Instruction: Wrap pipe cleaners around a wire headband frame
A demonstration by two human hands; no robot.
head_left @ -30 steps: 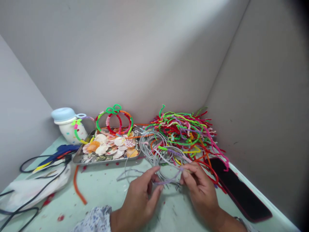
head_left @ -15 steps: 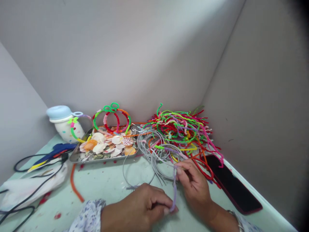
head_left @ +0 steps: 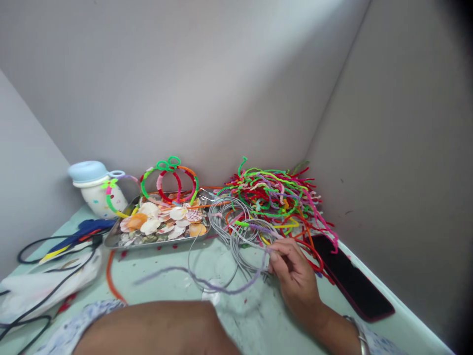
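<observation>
Thumb and forefinger of my right hand [head_left: 295, 273] pinch a purple pipe cleaner [head_left: 229, 291] where it meets the grey wire end with green, purple and pale pink wrapping [head_left: 258, 228]. The pipe cleaner's long tail curves left above the table, its far end blurred. Only the wrist and back of my left hand [head_left: 195, 328] show at the bottom edge, below that tail; its fingers are out of sight. Coils of grey wire [head_left: 236, 241] lie just beyond my right hand, beside a tangled heap of coloured pipe cleaners [head_left: 277, 192].
A metal tray [head_left: 158, 245] of shells holds ring shapes wrapped in coloured pipe cleaner [head_left: 141, 190]. Left of it stand a white bottle with a blue lid [head_left: 98, 190], blue-handled pliers [head_left: 83, 231], black cables and a white plastic bag [head_left: 55, 283]. A dark phone [head_left: 354, 281] lies right.
My left hand has let go of the purple pipe cleaner and dropped toward the bottom edge. The free tail has swung out to the left. My right hand keeps its pinch.
</observation>
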